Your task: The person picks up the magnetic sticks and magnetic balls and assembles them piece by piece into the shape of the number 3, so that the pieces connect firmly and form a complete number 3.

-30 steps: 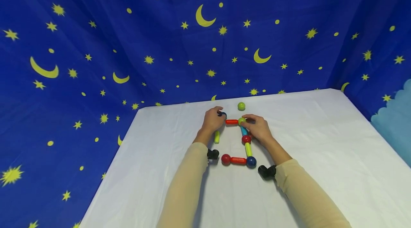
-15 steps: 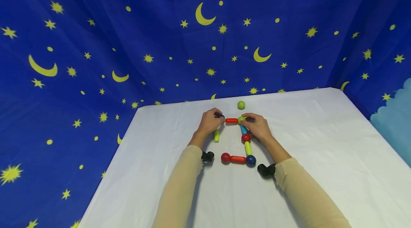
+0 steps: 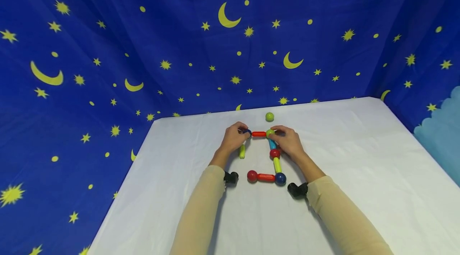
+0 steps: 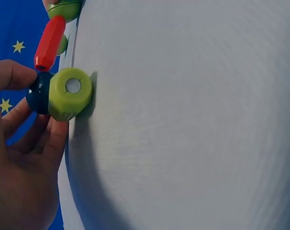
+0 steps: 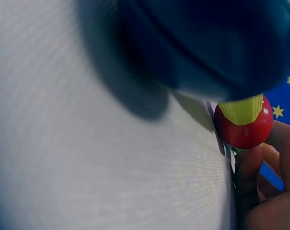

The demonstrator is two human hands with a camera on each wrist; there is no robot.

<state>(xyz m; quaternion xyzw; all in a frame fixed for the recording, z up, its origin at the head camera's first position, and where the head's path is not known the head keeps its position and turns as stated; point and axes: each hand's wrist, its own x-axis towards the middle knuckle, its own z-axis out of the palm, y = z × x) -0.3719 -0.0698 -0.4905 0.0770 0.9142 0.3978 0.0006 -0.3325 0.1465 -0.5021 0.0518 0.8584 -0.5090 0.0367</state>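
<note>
My left hand (image 3: 232, 138) pinches a dark blue ball (image 4: 39, 93) between thumb and fingers, at the left end of a red rod (image 3: 258, 134). In the left wrist view the ball and rod appear to touch. A yellow-green rod (image 3: 242, 151) with a silvery end lies just below this hand. My right hand (image 3: 289, 142) holds a green ball (image 3: 270, 133) at the red rod's other end. From that ball a light blue rod (image 3: 272, 144) runs to a red ball (image 5: 243, 125), then a yellow rod (image 3: 277, 165) to another dark blue ball (image 3: 280, 178).
A second red rod (image 3: 266, 177) links the near dark blue ball to another red ball (image 3: 252, 176). A loose green ball (image 3: 269, 117) lies behind the chain on the white-covered table (image 3: 330, 135). A starry blue cloth (image 3: 201, 39) hangs behind. Black wrist cameras (image 3: 297, 190) sit close to the table.
My left hand has shifted slightly left and nearer, and its dark blue ball has turned and come against the red rod's end. The right hand stays on the green ball.
</note>
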